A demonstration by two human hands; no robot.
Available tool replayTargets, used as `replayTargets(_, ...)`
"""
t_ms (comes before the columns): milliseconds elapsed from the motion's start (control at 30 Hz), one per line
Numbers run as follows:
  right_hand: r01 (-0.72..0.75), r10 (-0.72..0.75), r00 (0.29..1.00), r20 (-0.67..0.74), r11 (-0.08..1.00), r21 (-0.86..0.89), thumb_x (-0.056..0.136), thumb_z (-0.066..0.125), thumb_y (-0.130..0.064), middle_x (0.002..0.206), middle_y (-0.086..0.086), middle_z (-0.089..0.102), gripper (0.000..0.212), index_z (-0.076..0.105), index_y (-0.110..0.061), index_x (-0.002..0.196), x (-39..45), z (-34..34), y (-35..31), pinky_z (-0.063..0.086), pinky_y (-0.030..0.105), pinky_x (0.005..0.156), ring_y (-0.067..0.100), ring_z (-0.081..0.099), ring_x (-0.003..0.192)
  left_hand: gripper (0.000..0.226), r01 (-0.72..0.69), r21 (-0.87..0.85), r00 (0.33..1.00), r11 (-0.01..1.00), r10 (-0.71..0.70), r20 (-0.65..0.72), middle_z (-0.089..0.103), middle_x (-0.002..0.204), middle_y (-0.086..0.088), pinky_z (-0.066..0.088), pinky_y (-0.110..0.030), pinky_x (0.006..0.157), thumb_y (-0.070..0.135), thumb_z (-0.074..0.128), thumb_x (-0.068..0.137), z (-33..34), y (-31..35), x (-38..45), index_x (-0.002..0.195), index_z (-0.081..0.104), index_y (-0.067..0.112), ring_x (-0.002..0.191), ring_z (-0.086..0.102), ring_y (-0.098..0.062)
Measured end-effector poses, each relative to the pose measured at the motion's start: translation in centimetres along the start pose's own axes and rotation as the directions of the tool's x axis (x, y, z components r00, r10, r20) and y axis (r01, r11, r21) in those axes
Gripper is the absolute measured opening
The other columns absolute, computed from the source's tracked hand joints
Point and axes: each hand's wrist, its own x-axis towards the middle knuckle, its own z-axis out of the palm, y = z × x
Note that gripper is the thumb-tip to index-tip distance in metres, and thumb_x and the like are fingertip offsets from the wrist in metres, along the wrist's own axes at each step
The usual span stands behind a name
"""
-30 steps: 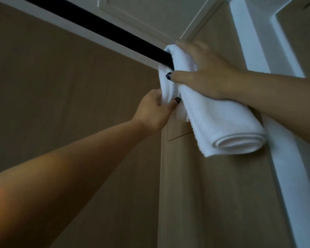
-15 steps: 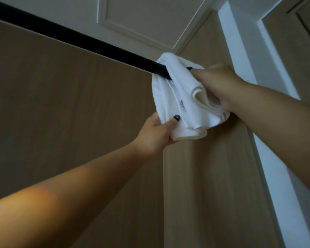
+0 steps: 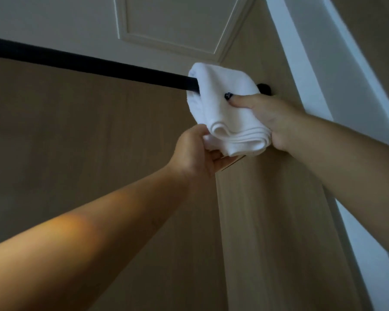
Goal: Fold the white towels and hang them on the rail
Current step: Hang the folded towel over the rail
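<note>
A folded white towel (image 3: 222, 104) hangs over the black rail (image 3: 88, 66) near the rail's right end, at about one o'clock from the middle of the view. The rail runs in from nine o'clock and slopes slightly down toward the towel; past the towel, a short dark stub of it shows just above the right hand. The towel drapes over the top of the bar, and its layered folded edges bunch at the bottom, between the two hands.

The left hand (image 3: 195, 151) reaches up from seven o'clock and holds the lower left corner of the towel, fingers curled under the cloth and thumb on its near face; its grip is closed on the fabric. The right hand (image 3: 270, 120) comes in from three o'clock and clasps the towel's right side, thumb with a dark-painted nail pressed flat on the front of the cloth, the other fingers hidden behind it; this grip too is closed on the towel.

Behind the rail stands a wood-grain panel (image 3: 99, 142), with a white moulded ceiling (image 3: 171, 23) at twelve o'clock and a white frame (image 3: 301, 63) running down the two o'clock side.
</note>
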Motion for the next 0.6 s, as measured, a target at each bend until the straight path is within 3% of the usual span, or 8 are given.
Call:
replayTargets(67,0.027,-0.027,1.0,-0.011,0.999,0.029,0.068,0.085,-0.044,0.094,0.006,0.076,0.054,0.069,-0.011,0.108,0.3,0.2,0.7,0.062,0.037,0.07,0.022,0.075,0.077,0.049,0.039,0.007,0.999,0.999,-0.039,0.016,0.067,0.124,-0.021,0.051,-0.048,0.1,0.038,0.042,0.1,-0.2,0.8,-0.3,0.129,0.062,0.004,0.118,0.062,-0.039)
replayTargets(133,-0.011,0.005,0.998,0.067,0.997,0.08,0.071,0.083,-0.047,0.098,0.007,0.076,0.055,0.068,-0.011,0.111,0.4,0.2,1.3,0.061,0.038,0.078,0.024,0.075,0.083,0.063,0.04,0.108,0.998,0.993,-0.045,0.044,0.066,0.126,-0.019,0.049,-0.049,0.104,0.057,0.04,0.097,0.0,1.5,-0.3,0.132,0.059,0.008,0.117,0.063,-0.037)
replayTargets(200,-0.03,0.022,0.995,0.102,0.997,0.073,0.073,0.08,-0.048,0.092,0.005,0.077,0.052,0.07,-0.012,0.109,0.3,0.4,2.0,0.06,0.037,0.081,0.023,0.075,0.082,0.059,0.029,0.275,0.999,0.961,-0.034,0.015,0.067,0.125,-0.015,0.05,-0.046,0.102,0.055,0.045,0.097,0.6,2.2,0.0,0.133,0.057,0.011,0.114,0.066,-0.031)
replayTargets(267,-0.015,0.01,0.998,0.063,0.997,0.07,0.072,0.081,-0.049,0.083,0.002,0.077,0.05,0.07,-0.012,0.103,0.3,0.6,2.8,0.06,0.031,0.072,0.018,0.075,0.074,0.05,0.036,0.384,0.998,0.923,-0.013,-0.063,0.066,0.126,-0.014,0.05,-0.043,0.104,0.044,0.053,0.098,1.0,3.4,1.1,0.134,0.055,0.009,0.114,0.065,-0.027)
replayTargets(367,-0.019,0.009,0.997,0.073,0.99,0.138,0.068,0.084,-0.05,0.087,0.003,0.077,0.057,0.069,-0.01,0.106,0.3,0.8,3.6,0.06,0.031,0.069,0.019,0.075,0.076,0.047,0.074,0.386,0.989,0.92,-0.018,-0.145,0.068,0.121,-0.014,0.052,-0.045,0.101,0.041,0.06,0.095,1.4,5.6,2.8,0.13,0.058,0.01,0.109,0.068,-0.03)
replayTargets(500,-0.038,0.017,0.991,0.131,0.987,0.159,0.073,0.081,-0.048,0.094,0.005,0.077,0.054,0.07,-0.011,0.112,0.8,0.6,3.5,0.06,0.036,0.076,0.022,0.075,0.083,0.058,0.128,0.451,0.969,0.883,-0.014,-0.248,0.072,0.11,-0.011,0.059,-0.043,0.086,0.049,0.072,0.085,2.0,6.3,4.4,0.126,0.06,0.011,0.095,0.072,-0.029)
replayTargets(600,-0.057,0.033,0.981,0.192,0.991,0.122,0.079,0.074,-0.048,0.1,0.007,0.076,0.047,0.07,-0.014,0.112,1.0,0.3,3.2,0.057,0.044,0.09,0.027,0.073,0.09,0.064,0.126,0.502,0.94,0.856,0.058,-0.336,0.071,0.104,-0.006,0.059,-0.029,0.052,0.047,0.081,0.078,1.9,5.8,4.9,0.126,0.058,0.011,0.081,0.073,-0.023)
